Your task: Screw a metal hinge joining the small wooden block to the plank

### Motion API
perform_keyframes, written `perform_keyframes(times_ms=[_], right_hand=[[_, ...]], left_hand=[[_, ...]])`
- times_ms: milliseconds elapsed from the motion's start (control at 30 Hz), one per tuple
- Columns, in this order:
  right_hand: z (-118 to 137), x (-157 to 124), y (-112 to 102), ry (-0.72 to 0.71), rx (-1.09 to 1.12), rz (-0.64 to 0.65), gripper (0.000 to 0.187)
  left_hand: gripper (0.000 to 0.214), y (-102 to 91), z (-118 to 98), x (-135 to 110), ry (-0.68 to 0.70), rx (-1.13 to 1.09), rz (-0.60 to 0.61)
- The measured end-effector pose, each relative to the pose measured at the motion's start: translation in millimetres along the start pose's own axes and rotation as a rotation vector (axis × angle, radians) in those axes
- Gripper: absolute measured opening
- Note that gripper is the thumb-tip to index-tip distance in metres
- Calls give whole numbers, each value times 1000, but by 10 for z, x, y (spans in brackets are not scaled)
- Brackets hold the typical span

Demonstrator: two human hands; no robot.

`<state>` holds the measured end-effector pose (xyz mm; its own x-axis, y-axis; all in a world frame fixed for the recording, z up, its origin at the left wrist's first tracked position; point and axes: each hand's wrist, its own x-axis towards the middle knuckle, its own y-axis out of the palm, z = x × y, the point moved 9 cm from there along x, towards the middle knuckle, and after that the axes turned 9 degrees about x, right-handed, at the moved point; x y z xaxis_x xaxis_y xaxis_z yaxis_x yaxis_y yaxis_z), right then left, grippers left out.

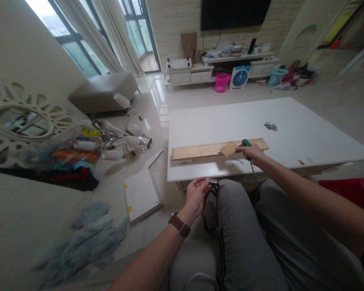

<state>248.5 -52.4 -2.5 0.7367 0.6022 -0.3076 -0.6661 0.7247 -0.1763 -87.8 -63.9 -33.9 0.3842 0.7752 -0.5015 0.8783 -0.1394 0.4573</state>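
Observation:
My right hand point(252, 152) is closed round a green-handled screwdriver point(246, 144) and also pinches a small square piece of wood point(229, 148), held over a long wooden plank point(200, 151) lying near the front edge of the white table point(230, 121). My left hand point(196, 195) is closed on a small metal clip point(212, 182) at the end of a black strap point(209, 202) that hangs down beside my left knee. A brown watch is on my left wrist. A few loose screws point(235, 162) lie on the table just before the plank.
A pile of screws point(270, 126) sits further back on the table. A white panel point(141, 196) lies on the floor at left, beside a dismantled lamp fixture point(121, 137) and clutter. A grey ottoman, TV stand, pink bin point(222, 82) and clock stand beyond. Something red point(352, 192) is at right.

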Motion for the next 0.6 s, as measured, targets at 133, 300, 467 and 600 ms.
perform_keyframes(times_ms=[133,300,467,600], right_hand=[[-155,191,-108,49,3,-101,30],[-245,228,-96,63,45,-156,22],[-139,196,-247,-9,117,-245,16],[26,150,-433,-52,202,-306,16]], left_hand=[[45,3,16,16,4,6,29],[40,-5,36,20,8,11,39],[47,-20,39,6,7,43,29],[48,-9,25,0,21,74,40]])
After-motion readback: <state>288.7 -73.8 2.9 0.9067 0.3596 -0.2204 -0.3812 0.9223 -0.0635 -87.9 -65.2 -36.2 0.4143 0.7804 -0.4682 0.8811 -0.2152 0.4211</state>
